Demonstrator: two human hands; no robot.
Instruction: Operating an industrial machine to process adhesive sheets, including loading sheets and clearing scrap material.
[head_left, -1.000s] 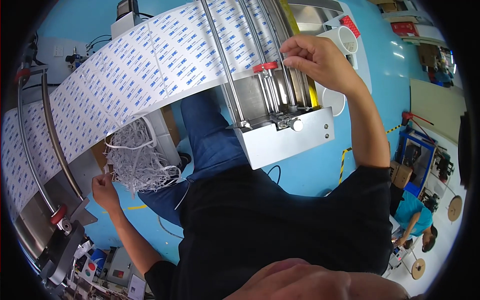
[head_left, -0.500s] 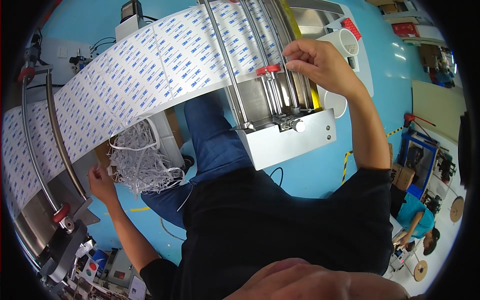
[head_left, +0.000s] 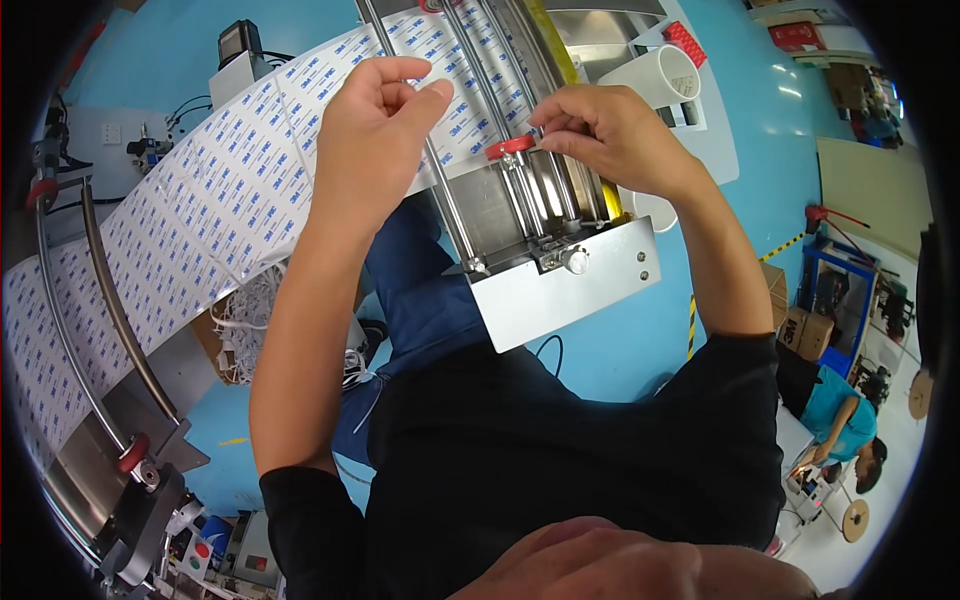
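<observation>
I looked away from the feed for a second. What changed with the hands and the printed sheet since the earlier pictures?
The left hand came up from low beside the tangle of white strips to the printed sheet near the rods, fingers pinched at its edge. The right hand stayed by the red collar on the rod. The sheet, the metal end plate and the white cup kept their places.

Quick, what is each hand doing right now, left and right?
Left hand: fingers curled, pinching the edge of the printed white sheet.
Right hand: fingertips closed on the red collar of a metal rod.
</observation>
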